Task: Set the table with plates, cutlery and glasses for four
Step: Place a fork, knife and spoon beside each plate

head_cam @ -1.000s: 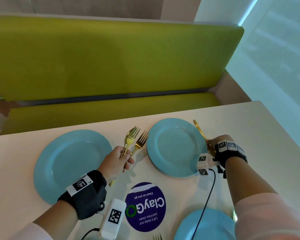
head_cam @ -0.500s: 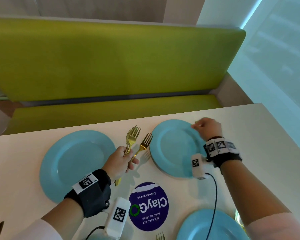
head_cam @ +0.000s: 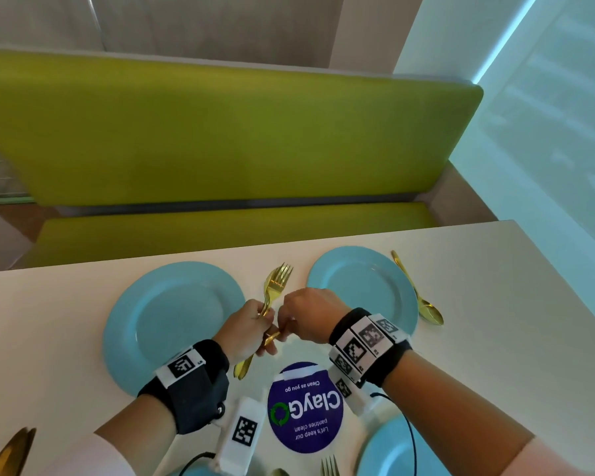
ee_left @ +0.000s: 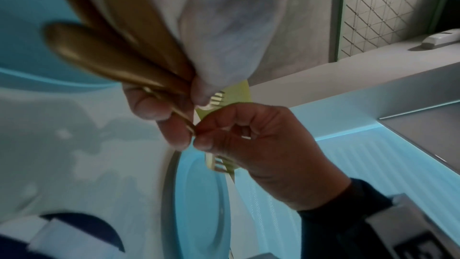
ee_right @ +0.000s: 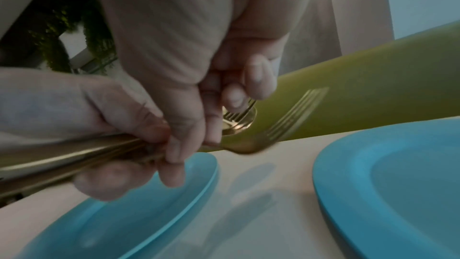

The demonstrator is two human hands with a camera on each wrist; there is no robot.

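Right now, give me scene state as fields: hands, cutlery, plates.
left hand: grips a bundle of gold forks between the two far plates
right hand: pinches one fork handle in that bundle
spoon: lying right of the far right plate
far left plate: bare
near plate: partly in view, fork to its left
glasses: none in view

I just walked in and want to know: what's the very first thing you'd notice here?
The shiny gold forks, held up in the left hand between the two far blue plates, while the right hand pinches one of them. Behind the white table sits a big bright green bench.
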